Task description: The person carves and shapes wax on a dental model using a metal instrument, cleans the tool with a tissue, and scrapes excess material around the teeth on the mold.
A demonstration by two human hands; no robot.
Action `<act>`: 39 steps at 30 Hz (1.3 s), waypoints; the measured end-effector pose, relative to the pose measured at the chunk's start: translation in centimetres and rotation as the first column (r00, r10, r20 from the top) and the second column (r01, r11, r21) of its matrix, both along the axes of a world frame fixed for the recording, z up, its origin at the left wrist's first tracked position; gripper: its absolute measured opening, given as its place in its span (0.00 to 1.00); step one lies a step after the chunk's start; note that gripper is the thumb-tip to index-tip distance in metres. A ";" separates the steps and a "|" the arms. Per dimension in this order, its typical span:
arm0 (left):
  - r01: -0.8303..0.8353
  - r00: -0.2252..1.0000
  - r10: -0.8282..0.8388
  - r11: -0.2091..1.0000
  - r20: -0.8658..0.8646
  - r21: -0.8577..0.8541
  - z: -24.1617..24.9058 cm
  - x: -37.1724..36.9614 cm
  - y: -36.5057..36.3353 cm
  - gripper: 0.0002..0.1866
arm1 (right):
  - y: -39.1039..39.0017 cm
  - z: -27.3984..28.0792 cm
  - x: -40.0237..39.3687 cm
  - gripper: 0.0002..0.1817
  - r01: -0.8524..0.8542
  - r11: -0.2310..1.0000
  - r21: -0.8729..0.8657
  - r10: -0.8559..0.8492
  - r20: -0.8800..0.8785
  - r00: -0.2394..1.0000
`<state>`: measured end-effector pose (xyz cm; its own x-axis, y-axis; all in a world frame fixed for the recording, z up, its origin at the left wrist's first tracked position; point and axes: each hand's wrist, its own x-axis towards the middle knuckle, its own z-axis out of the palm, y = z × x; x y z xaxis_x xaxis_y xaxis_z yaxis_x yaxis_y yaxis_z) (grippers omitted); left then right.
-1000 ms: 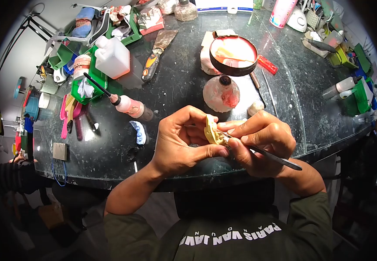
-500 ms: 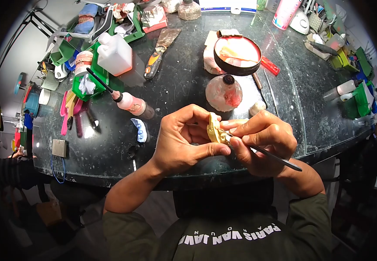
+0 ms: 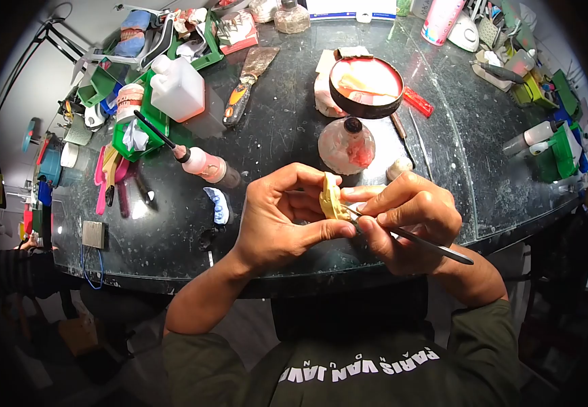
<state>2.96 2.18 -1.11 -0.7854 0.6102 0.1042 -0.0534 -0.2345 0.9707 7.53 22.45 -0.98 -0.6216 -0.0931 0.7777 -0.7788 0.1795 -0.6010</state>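
Observation:
Between the thumb and fingers of my left hand (image 3: 284, 210) is a yellow dental cast (image 3: 331, 198), held up over the table's near edge. My right hand (image 3: 412, 220) grips a slim metal carving tool (image 3: 426, 243) like a pen, its dark handle end pointing down to the right. The tool's tip meets the right side of the cast; the exact contact is partly hidden by my fingers. To the left of my left hand, a blue dental model piece (image 3: 218, 205) lies on the dark table.
Beyond my hands stand a round glass burner bottle (image 3: 347, 146) and a round black-rimmed dish (image 3: 367, 85) with red wax. Leftward are a dropper bottle (image 3: 206, 166), a white jug (image 3: 178, 88), a scraper (image 3: 246, 85) and green bins (image 3: 151, 122). A metal block (image 3: 93, 234) lies near the left edge.
The cast has turned slightly in my left hand, showing less of its toothed side. The tool tip has shifted a little against it. The whole view has moved slightly.

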 end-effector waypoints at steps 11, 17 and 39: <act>0.012 0.999 -0.010 0.999 0.039 -0.049 0.5 -0.7 -0.6 0.29 | 0.3 -0.1 0.1 0.12 0.082 0.995 -0.052 -0.080 0.035 0.996; 0.117 0.979 -0.122 0.992 0.166 0.039 1.0 -0.9 -0.6 0.29 | 0.0 -0.3 0.0 0.13 0.158 0.987 0.014 -0.158 0.007 0.987; 0.165 0.963 -0.126 0.975 0.239 -0.150 1.5 -0.6 -0.9 0.25 | -0.2 -0.2 0.3 0.08 0.182 0.980 0.078 -0.185 0.023 0.983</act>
<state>2.32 1.24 0.37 -0.6779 0.7130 -0.1792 -0.2974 -0.0431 0.9538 7.83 22.29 -1.18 -0.6567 -0.0326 0.7535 -0.7102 0.3630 -0.6032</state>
